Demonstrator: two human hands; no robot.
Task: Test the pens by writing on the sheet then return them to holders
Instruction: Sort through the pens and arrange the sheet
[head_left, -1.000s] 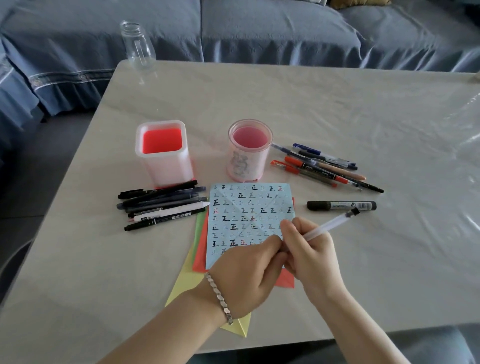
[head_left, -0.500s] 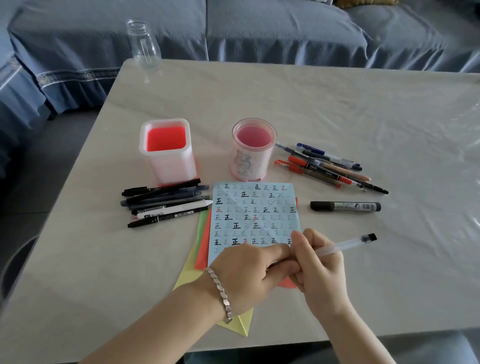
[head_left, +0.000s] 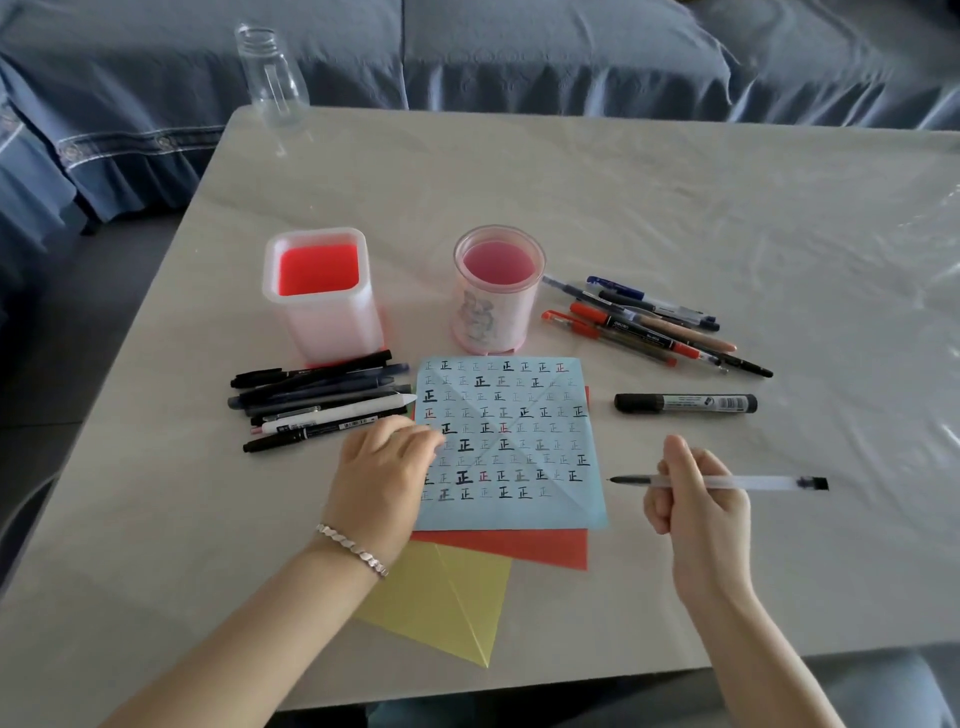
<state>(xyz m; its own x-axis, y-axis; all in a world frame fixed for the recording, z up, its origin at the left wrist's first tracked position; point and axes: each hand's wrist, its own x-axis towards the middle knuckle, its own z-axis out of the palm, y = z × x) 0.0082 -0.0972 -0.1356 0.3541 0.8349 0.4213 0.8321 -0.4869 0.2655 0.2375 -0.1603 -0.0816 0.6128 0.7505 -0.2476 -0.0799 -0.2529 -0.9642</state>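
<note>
left hand (head_left: 382, 470) covers part of the blue sheet (head_left: 511, 447) (marker (head_left: 685, 403) print unreadable).

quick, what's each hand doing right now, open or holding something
Left hand: fingers bent, resting on the left edge of the blue sheet; cannot tell if it holds anything.
Right hand: gripping a clear pen, tip bare.

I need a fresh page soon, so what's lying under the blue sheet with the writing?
A red sheet sticks out from under the blue sheet, and a yellow sheet pokes out under that. Whether more lie beneath is hidden.
</note>
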